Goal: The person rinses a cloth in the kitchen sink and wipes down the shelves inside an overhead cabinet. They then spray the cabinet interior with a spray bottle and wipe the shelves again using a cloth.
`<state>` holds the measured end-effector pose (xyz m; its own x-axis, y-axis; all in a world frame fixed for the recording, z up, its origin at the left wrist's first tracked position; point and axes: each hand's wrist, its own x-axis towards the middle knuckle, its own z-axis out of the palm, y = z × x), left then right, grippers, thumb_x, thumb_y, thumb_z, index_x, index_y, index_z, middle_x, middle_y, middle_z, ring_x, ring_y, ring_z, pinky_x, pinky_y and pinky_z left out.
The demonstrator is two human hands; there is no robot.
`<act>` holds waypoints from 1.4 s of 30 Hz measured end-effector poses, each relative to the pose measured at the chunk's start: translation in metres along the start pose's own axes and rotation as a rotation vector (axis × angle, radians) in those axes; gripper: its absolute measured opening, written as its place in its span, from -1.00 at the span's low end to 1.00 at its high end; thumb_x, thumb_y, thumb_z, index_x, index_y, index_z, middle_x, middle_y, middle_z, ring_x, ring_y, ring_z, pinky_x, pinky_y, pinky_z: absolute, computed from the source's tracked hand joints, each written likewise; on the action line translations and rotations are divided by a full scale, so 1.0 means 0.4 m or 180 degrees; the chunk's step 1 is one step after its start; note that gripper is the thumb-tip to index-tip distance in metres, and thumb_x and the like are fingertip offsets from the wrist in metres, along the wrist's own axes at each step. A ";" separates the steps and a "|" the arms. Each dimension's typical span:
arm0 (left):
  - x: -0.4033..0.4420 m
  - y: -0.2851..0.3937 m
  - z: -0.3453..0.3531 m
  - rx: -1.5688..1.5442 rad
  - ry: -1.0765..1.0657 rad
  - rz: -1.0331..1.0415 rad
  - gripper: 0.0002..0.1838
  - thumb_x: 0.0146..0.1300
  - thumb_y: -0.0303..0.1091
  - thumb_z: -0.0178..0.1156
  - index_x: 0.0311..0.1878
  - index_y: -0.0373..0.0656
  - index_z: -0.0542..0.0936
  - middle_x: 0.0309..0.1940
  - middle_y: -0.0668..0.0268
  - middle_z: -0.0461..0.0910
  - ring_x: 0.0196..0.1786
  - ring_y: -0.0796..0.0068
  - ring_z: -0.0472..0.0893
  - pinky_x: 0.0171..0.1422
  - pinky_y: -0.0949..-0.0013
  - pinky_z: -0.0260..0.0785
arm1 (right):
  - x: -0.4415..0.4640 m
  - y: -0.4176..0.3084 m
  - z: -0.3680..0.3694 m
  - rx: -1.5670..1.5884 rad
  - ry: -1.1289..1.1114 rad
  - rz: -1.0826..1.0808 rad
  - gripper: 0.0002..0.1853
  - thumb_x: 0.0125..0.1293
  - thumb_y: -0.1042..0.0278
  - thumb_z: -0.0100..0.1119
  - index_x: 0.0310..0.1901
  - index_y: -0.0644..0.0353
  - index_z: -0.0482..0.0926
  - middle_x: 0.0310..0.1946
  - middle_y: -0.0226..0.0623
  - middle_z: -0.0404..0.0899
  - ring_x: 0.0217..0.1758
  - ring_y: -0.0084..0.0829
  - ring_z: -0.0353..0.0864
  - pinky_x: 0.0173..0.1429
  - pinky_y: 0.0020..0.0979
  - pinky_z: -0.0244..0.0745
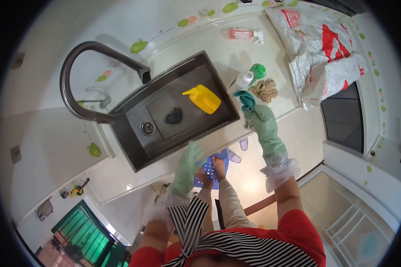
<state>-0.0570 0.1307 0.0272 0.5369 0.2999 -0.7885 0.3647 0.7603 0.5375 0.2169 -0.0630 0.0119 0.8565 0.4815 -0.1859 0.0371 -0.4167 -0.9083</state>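
Green rubber gloves with pale frilly cuffs cover both my hands. My right hand [253,112] is closed on a teal cloth [245,100] at the counter's front edge, right of the sink. Close beyond it are a crumpled tan cloth [265,90], a white-capped bottle [243,79] and a green-capped bottle [257,71]. My left hand [190,156] is held in front of the sink's near edge, fingers stretched out, with nothing in it. Inside the dark sink [142,156] lie a yellow bottle [206,99] with a spout and a dark, crumpled item [173,116].
A tall curved faucet [67,84] rises at the sink's left. At the back of the counter lies a pink spray bottle [241,33]. White and red plastic bags [321,49] cover the right corner. A blue dotted stool or mat [223,167] is by my feet.
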 end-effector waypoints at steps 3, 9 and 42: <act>0.156 -0.029 -0.033 -0.1225 -0.0899 -0.0186 -0.30 0.80 0.09 -0.01 0.78 -0.07 0.23 0.71 0.06 0.31 0.61 0.06 0.48 0.67 -0.07 0.41 | -0.068 0.012 0.105 -0.0070 -0.0295 -0.0555 -0.85 0.47 0.44 0.31 -0.03 0.25 0.78 -0.20 -0.11 0.77 -0.08 -0.07 0.75 0.03 -0.10 0.63; 0.147 0.134 -0.001 -0.1773 -0.0784 -0.0079 -0.47 0.77 -0.07 0.11 0.63 -0.10 0.53 0.44 0.20 0.69 0.39 0.18 0.68 0.46 0.04 0.60 | -0.118 -0.157 0.327 -0.0706 -0.1738 -0.1225 -0.73 0.47 0.09 0.39 -0.04 0.11 0.77 -0.23 -0.06 0.73 -0.06 0.12 0.75 0.00 0.03 0.61; 0.217 0.448 -0.320 -0.1900 0.0340 0.1199 -0.56 0.69 -0.06 0.15 0.32 -0.22 0.68 0.07 0.10 0.82 0.14 0.09 0.79 0.30 0.05 0.62 | 0.164 -0.279 0.998 0.3492 -0.2115 0.1884 -0.61 0.62 -0.04 0.39 0.22 0.07 0.76 -0.11 -0.45 0.78 -0.10 -0.56 0.72 0.02 -0.47 0.66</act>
<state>-0.0423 0.3666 0.0167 0.4559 0.6358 -0.6228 -0.3259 0.7704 0.5479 0.0633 0.3229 -0.0487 0.1939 0.8459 -0.4969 -0.9146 -0.0274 -0.4035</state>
